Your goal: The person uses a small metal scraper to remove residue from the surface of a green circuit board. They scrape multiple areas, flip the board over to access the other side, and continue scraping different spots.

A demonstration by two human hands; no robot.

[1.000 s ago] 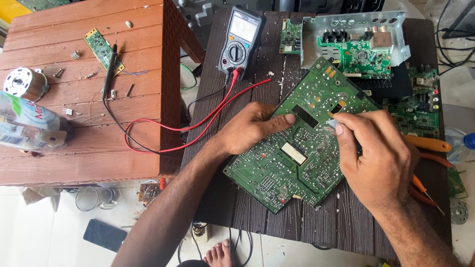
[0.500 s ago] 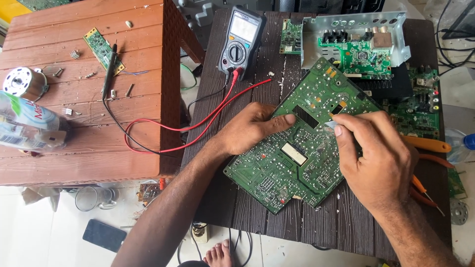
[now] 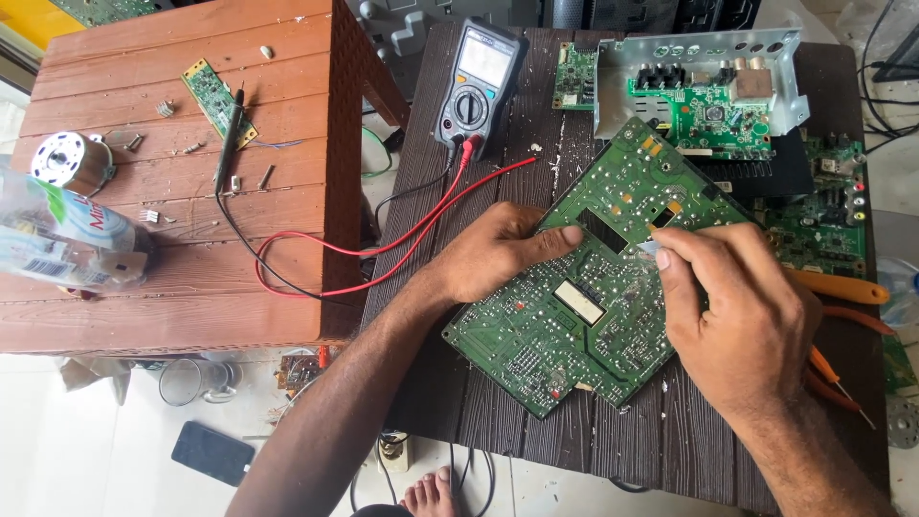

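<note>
While a clear plastic bottle with green-and-white label (image 3: 57,235) lies on the reddish slatted table (image 3: 182,297), the large green circuit board (image 3: 593,278) rests on the dark table (image 3: 459,402), left hand (image 3: 498,251) flat steadying it, right hand (image 3: 737,306) pinching a small pale part (image 3: 649,247).

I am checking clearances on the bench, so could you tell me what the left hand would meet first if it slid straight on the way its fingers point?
The left hand points right across the large green circuit board; it would likely meet the right hand's fingertips first, though their height is unclear.
</note>
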